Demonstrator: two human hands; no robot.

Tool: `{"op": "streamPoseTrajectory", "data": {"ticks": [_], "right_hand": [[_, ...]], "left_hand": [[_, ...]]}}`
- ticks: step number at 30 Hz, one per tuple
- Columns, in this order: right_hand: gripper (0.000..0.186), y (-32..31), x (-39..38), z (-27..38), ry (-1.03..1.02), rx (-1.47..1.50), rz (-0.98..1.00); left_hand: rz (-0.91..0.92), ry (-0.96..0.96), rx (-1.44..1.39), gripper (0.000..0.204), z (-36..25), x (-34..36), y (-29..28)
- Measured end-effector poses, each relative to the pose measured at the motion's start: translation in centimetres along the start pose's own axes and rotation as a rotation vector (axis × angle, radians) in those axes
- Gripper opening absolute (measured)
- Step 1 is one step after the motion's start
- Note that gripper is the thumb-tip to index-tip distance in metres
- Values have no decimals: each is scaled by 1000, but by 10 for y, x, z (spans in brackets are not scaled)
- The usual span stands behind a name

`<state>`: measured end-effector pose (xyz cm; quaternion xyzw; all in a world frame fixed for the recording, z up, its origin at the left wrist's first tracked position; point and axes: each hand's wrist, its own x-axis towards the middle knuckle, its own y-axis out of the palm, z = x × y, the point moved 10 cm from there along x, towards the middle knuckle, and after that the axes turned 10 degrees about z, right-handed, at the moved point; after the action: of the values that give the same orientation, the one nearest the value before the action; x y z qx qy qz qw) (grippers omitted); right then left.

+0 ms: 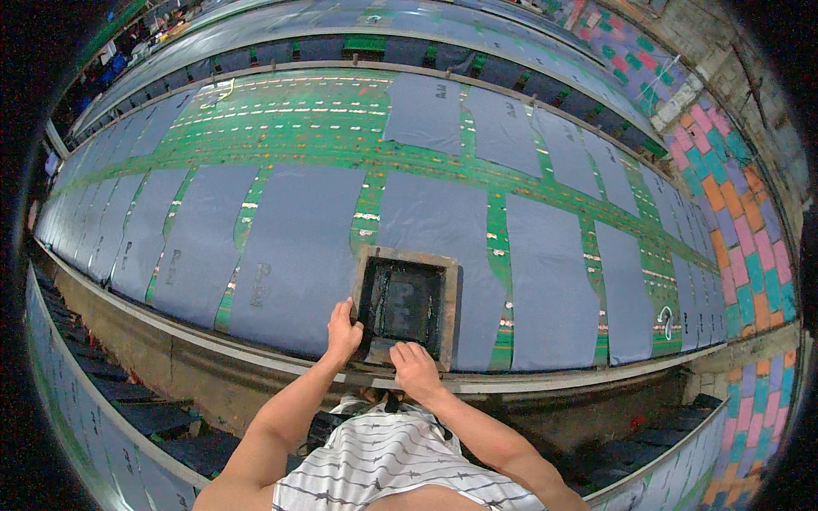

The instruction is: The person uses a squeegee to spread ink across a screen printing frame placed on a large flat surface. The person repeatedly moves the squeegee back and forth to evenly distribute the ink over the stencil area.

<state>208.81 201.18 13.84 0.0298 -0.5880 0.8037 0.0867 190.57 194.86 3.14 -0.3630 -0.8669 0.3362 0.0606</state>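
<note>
A square wooden-framed printing screen (406,307) with a dark, inky mesh lies on a blue-grey fabric piece at the near edge of a long green table (443,175). My left hand (344,332) grips the lower left side of the frame, fingers bent over the wood. My right hand (414,371) has curled fingers on the frame's near bar, a little right of its middle. Fabric pieces (550,281) lie side by side in two rows, several with dark printed marks.
The table's near metal rail (223,339) runs just before me. More long tables (290,25) stand beyond it, and another (85,400) is behind me at the lower edges. A colourful paved path (741,221) runs along the right. A white looped object (665,324) lies on the table's right part.
</note>
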Motion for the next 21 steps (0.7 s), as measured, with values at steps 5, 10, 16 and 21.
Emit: {"op": "streamPoseTrajectory", "data": {"ticks": [5, 10, 16, 21], "right_hand": [[44, 13, 33, -23, 90, -90, -22], [43, 13, 72, -58, 118, -148, -39], [34, -2, 96, -113, 86, -141, -57], [32, -28, 105, -127, -12, -34, -61]], "left_hand": [[-1, 41, -5, 61, -9, -4, -4], [-16, 57, 5, 60, -5, -6, -4], [-21, 45, 4, 59, -15, -5, -7], [-21, 15, -2, 60, -12, -6, -8]]}}
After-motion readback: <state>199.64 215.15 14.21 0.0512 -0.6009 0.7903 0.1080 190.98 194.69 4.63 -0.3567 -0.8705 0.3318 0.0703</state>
